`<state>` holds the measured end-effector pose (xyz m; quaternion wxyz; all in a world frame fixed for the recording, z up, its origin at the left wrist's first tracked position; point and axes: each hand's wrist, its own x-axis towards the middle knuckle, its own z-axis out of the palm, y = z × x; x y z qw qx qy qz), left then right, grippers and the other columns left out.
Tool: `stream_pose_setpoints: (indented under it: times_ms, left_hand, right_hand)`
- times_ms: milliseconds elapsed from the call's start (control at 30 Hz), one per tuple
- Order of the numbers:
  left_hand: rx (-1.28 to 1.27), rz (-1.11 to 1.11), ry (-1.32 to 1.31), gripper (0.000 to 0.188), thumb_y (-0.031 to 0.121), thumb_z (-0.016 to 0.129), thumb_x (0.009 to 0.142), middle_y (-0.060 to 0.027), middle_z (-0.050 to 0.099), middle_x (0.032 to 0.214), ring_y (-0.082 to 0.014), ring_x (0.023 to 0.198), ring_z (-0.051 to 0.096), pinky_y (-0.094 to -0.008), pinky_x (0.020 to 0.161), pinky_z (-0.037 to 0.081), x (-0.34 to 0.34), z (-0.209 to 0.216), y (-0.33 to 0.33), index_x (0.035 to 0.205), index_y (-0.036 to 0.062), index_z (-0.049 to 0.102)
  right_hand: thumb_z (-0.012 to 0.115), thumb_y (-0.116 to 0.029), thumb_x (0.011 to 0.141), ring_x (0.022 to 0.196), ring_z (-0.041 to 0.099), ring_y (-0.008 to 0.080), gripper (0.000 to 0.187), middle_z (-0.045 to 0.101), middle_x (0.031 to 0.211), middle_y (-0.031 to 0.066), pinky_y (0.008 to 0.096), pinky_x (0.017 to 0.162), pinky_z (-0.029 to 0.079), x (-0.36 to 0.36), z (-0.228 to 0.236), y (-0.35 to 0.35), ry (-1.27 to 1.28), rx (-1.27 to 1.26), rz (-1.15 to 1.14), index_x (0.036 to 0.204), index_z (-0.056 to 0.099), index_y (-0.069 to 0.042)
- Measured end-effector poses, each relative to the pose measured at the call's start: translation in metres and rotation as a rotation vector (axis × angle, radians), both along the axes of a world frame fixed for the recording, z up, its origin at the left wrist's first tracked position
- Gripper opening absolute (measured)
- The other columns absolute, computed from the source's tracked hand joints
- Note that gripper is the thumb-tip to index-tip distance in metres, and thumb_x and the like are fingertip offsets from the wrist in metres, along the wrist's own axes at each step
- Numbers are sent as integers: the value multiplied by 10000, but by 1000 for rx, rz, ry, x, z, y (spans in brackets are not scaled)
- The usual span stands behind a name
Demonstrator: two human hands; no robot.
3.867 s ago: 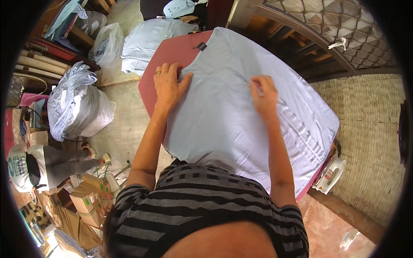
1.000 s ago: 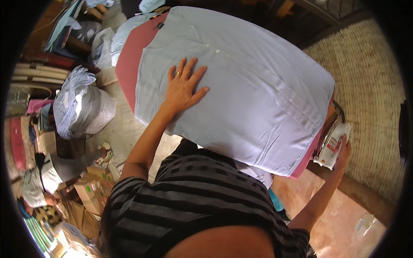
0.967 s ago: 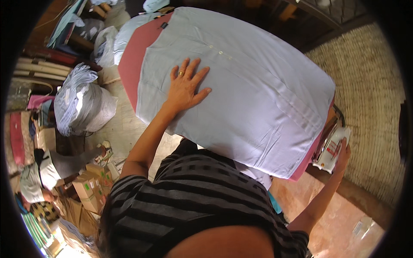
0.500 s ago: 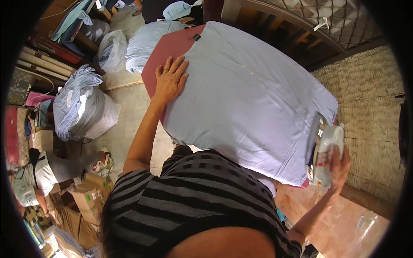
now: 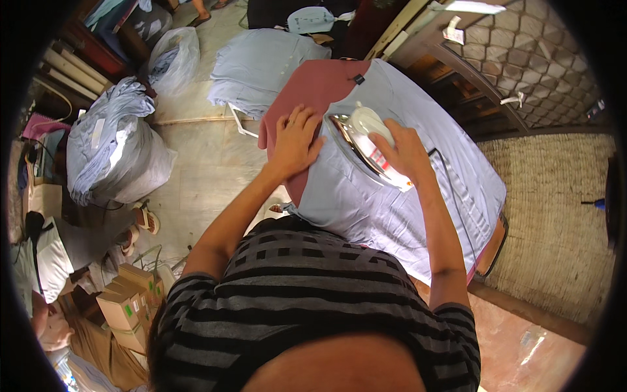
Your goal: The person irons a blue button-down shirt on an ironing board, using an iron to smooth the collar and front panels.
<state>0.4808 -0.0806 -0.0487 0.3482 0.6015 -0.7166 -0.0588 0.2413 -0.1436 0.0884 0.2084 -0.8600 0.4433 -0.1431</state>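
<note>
A pale blue shirt (image 5: 418, 104) lies spread over an ironing board with a dark red cover (image 5: 307, 85). My right hand (image 5: 405, 150) is wrapped round the handle of a white clothes iron (image 5: 372, 127) with a shiny metal base. The iron rests on the left part of the shirt, its dark cord trailing right across the cloth. Just left of the iron, my left hand (image 5: 297, 140) lies flat with fingers stretched, over the shirt's edge and the red cover. A small black label shows at the shirt's far edge.
Folded blue garments (image 5: 261, 68) are stacked beyond the board. Full plastic bags (image 5: 117, 150) of clothes stand on the floor at left. Cardboard boxes (image 5: 124, 307) and another person sit at lower left. A lattice door (image 5: 522, 59) stands far right, beside a woven mat (image 5: 555, 215).
My right hand has brought the iron from the board's right end leftward, close to my left hand. The view has shifted; my left hand still lies flat at the shirt's left edge.
</note>
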Motion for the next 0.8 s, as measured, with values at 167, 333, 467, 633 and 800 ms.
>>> stream_pose_setpoints:
  times_ms: [167,333,467,633,800]
  left_hand:
    - [-33,91,102,309,338,780,776,-76,503,985,-294,947,463,-440,799,321,-22,6,60,823,112,574]
    - [-83,234,171,234,218,798,748,-40,527,984,-275,971,479,-427,818,323,-37,-5,79,804,129,588]
    - [-126,308,248,214,161,798,734,-24,542,989,-267,994,485,-420,828,325,-42,-15,78,779,134,591]
    - [-160,372,284,212,123,793,721,-44,542,996,-285,1020,484,-433,859,357,-44,-22,76,779,118,590]
    - [-155,399,286,212,121,794,715,-54,544,1003,-290,1014,483,-436,877,373,-45,-20,79,766,112,588]
  right_hand:
    - [630,-385,945,735,635,463,395,644,764,274,489,677,486,27,-2,-24,51,90,61,954,597,8]
    - [641,-360,949,714,650,417,356,653,787,255,448,664,481,-4,3,-15,65,229,57,975,597,-7]
    - [639,-364,951,685,637,402,372,646,773,254,440,641,473,4,1,-24,32,238,204,972,597,5]
    - [626,-391,955,665,617,400,427,639,768,266,439,628,468,57,-12,-43,-4,196,361,938,585,34]
    - [608,-391,968,647,606,400,432,636,756,276,435,625,469,41,-13,-36,-36,184,393,910,571,35]
